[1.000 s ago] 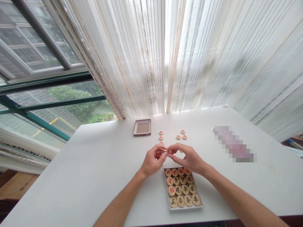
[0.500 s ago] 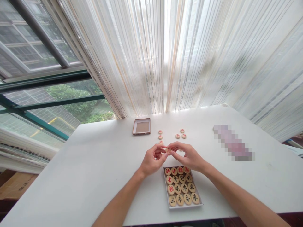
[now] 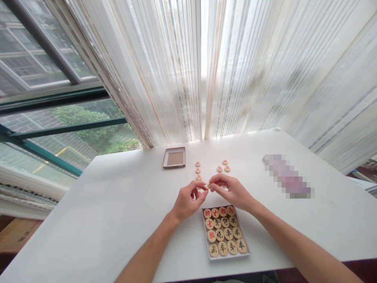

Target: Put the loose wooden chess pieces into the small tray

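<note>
Between the thumb and fingers of my right hand [image 3: 231,190] is a round wooden Chinese chess piece [image 3: 209,185], pinched above the table. My left hand [image 3: 188,199] is just left of it, thumb and forefinger parted, with nothing gripped. Below both hands sits an open box [image 3: 229,257] filled with rows of chess pieces, red characters at the back and left, black ones elsewhere. A red-marked piece [image 3: 200,193] shows on the table behind my left fingers. Beyond the hands lie a column of red pieces [image 3: 198,170] and a small group of red pieces [image 3: 219,169], some partly hidden by my right hand.
A shallow box lid [image 3: 174,157] lies near the table's back edge. To the right is a blurred-out pinkish object [image 3: 287,175]. The white table [image 3: 118,212] meets striped curtains [image 3: 176,78] behind, and a window stands at left.
My left fingers have come off the chess piece, which both hands held before. It now stays in my right hand alone, turned more edge-on. The view has shifted slightly.
</note>
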Available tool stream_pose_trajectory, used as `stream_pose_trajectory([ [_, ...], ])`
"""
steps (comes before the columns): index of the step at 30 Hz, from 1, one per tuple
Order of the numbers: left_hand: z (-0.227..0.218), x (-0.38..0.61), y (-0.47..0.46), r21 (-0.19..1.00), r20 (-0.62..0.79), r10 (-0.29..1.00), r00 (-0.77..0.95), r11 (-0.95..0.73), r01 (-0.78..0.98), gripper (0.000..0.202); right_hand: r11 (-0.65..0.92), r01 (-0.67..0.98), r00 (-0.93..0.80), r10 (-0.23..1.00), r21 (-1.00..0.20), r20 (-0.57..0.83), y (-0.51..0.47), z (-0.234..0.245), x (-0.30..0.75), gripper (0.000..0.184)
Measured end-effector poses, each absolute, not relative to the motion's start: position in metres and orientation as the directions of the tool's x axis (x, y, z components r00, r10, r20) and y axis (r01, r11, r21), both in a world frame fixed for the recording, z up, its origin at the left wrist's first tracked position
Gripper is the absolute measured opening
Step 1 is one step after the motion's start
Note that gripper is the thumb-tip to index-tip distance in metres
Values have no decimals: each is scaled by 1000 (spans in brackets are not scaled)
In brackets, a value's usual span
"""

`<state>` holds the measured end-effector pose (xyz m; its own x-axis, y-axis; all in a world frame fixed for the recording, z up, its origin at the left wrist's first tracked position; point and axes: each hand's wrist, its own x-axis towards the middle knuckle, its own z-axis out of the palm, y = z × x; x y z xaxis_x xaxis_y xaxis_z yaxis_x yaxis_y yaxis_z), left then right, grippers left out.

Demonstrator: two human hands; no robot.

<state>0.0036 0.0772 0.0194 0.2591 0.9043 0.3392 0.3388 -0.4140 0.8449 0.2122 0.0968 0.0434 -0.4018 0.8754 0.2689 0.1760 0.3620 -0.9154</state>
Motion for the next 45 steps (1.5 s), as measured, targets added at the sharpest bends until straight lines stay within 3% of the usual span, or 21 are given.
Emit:
stream_pose_trajectory([
  [15,19,3,80,867,324,921,217,-381,322,25,268,6,-474,849,-963,233,96,37,211,20],
  [25,20,2,80,879,305,924,231,-367,305,28,302,78,-484,845,-950,229,97,42,213,30],
  [38,20,0,80,896,270,932,242,-335,292,32,449,197,-471,823,-872,317,97,44,216,24],
  [45,21,0,79,909,243,938,246,-309,279,32,428,150,-498,811,-891,306,96,45,217,24],
])
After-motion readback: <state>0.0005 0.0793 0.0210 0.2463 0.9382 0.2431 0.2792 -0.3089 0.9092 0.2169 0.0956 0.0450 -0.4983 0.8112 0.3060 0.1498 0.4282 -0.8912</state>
